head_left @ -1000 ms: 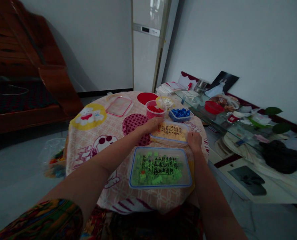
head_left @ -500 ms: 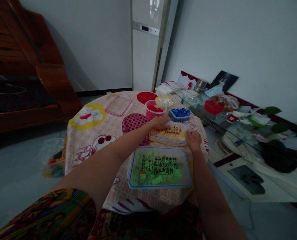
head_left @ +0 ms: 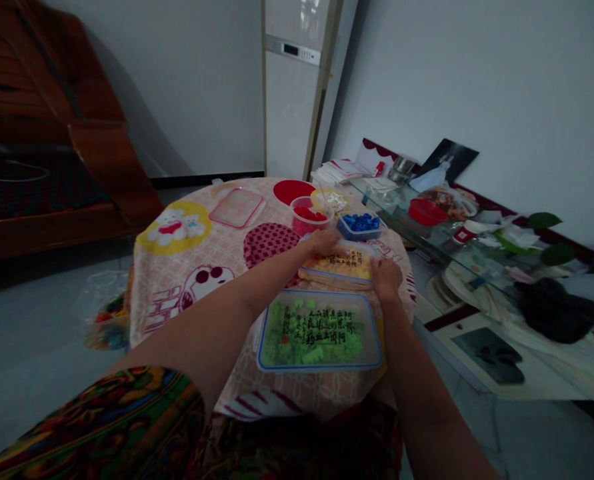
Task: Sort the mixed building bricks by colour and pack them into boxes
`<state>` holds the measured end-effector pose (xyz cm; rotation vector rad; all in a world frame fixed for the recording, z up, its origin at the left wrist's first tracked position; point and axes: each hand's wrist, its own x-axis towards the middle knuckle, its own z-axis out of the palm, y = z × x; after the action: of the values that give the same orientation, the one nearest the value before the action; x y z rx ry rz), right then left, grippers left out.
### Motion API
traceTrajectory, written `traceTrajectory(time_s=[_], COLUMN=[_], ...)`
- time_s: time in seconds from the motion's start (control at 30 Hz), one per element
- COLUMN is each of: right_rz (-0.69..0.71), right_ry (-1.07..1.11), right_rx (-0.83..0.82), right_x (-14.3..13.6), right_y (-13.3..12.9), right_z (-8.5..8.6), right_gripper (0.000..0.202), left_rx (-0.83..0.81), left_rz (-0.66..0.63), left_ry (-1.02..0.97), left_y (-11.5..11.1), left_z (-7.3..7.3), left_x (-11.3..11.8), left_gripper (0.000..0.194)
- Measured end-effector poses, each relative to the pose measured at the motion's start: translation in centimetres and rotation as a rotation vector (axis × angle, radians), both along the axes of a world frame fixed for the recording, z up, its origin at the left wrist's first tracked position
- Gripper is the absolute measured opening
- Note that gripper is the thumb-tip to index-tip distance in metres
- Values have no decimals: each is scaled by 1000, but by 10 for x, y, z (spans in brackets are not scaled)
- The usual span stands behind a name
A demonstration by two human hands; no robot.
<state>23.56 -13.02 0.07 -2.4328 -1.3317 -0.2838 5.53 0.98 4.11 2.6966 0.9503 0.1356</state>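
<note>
A lidded box of yellow pieces [head_left: 341, 262] lies on the cloth-covered table [head_left: 177, 293], black writing on its lid. My left hand [head_left: 323, 243] grips its far left corner. My right hand [head_left: 387, 275] has its fingers closed on the right edge. Nearer to me is a blue-rimmed lidded box of green pieces [head_left: 321, 331]. Beyond my hands stand an open tub of red pieces [head_left: 310, 216] and an open box of blue pieces [head_left: 359, 225]. White pieces [head_left: 335, 203] are behind them, partly hidden.
A red-rimmed lid [head_left: 237, 208] lies at the table's far left. To the right, a glass shelf [head_left: 401, 223] holds papers, a red bowl [head_left: 427, 212] and bags. A wooden bench [head_left: 101, 160] stands at the left, and a bag of coloured pieces [head_left: 109, 320] is beside the table.
Both hands keep their hold at the box of yellow pieces, with barely any movement. The camera view has shifted slightly.
</note>
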Motion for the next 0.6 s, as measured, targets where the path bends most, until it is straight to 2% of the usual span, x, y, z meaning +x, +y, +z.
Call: traceTrajectory(time_s=[0.13, 0.2, 0.37, 0.5, 0.6], right_rz=[262, 382, 550, 689, 732], right_ry=[-156, -165, -120, -108, -131], right_rx=[63, 90, 135, 121, 100], right_x=[0, 3, 11, 10, 8], right_y=[-14, -23, -34, -28, -25], right_z=[-6, -12, -23, -19, -13], right_gripper=[52, 59, 78, 75, 76], left_rx=[-1, -9, -36, -33, -19], left_rz=[12, 5, 13, 14, 7], left_ry=[13, 2, -16, -29, -10], left_y=[0, -1, -1, 1, 3], left_z=[-1, -1, -1, -3, -4], left_x=[1, 1, 1, 3, 4], left_gripper=[72, 71, 71, 70, 70])
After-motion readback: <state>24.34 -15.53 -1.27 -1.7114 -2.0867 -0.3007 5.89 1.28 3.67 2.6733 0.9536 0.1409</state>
